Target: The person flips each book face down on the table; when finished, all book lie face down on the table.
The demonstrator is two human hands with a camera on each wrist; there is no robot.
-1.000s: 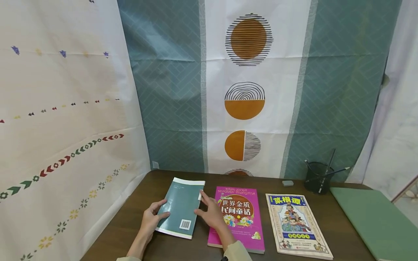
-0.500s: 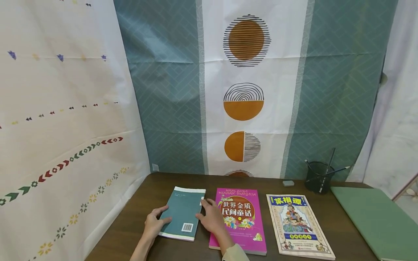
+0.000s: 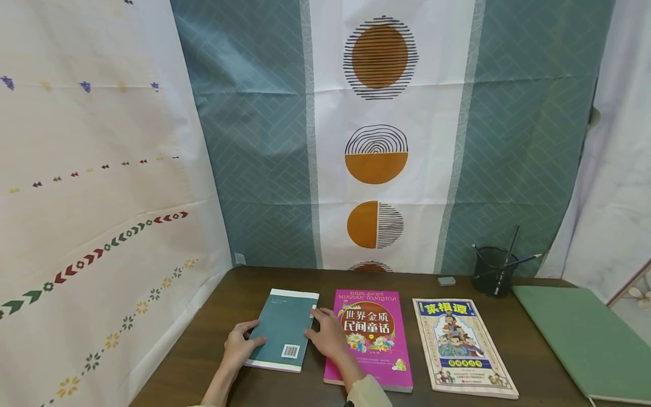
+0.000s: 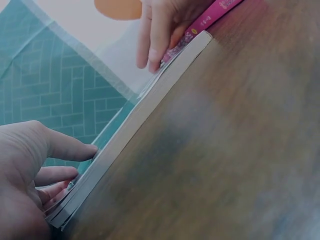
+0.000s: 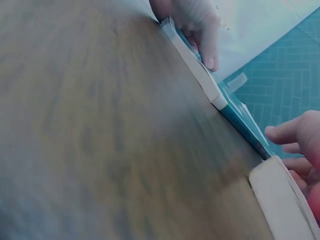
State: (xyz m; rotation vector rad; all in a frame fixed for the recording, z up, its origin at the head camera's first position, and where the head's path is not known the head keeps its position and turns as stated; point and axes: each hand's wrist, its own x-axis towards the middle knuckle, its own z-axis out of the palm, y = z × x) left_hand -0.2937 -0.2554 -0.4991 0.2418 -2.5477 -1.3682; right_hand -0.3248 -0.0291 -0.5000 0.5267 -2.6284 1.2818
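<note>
A teal paperback book with white bands and a barcode lies back cover up on the brown table, left of the other books. My left hand holds its left edge, thumb over the cover. On the opposite side my right hand holds the spine edge, with the thumb at the near part and the fingers farther up. The left wrist view shows the book's pale page edges low against the tabletop. In the right wrist view the right thumb is close to the teal spine.
Right beside my right hand lies a pink book, partly under my forearm. Farther right are a cream illustrated book and a green board. An eraser and a black mesh pen cup stand at the back.
The teal book's far end has come down and toward me, so it now lies flat. Both hands moved with it and keep their hold. The head view has shifted slightly.
</note>
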